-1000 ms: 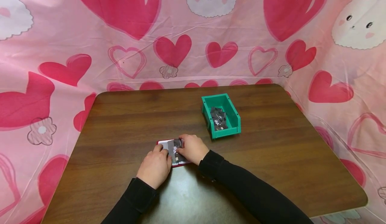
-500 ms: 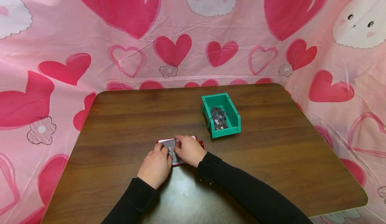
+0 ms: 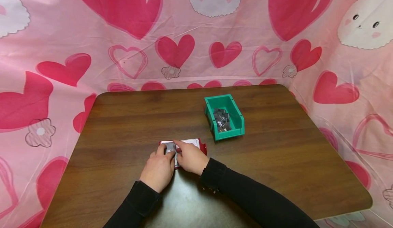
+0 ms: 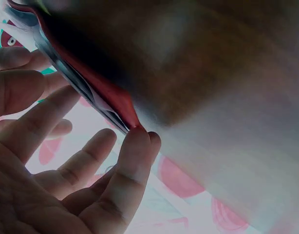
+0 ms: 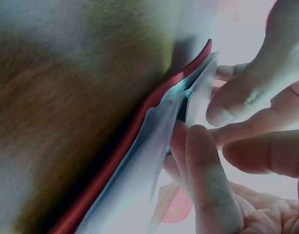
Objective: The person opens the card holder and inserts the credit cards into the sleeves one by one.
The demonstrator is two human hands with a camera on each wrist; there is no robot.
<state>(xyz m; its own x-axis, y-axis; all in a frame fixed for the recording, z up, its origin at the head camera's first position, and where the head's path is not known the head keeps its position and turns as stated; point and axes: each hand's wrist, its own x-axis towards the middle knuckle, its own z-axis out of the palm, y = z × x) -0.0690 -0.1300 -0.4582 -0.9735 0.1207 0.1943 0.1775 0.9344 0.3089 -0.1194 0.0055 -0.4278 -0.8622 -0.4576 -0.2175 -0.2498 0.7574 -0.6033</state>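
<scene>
A small red card holder (image 3: 202, 147) with clear plastic sleeves lies spread on the table, below the centre of the head view. My left hand (image 3: 159, 170) grips its left part; in the left wrist view a fingertip (image 4: 137, 141) meets the holder's corner. A dark card (image 3: 170, 147) shows through the sleeve between the hands, mostly covered by fingers. My right hand (image 3: 192, 158) pinches at the sleeve's edge, its index finger straight along the top. Seen from the right wrist, fingertips (image 5: 202, 141) sit against the clear sleeve (image 5: 154, 131), with a dark sliver of card beside them.
Behind and right of the hands stands a green open-front bin (image 3: 237, 132). Several dark cards (image 3: 221, 119) marked VIP lie in it. A pink heart-printed cloth (image 3: 227, 26) hangs around the wooden table (image 3: 138, 115).
My right hand has moved left with the dark card, which has slid into the clear sleeve, uncovering the holder's white right page. My left hand has stayed put.
</scene>
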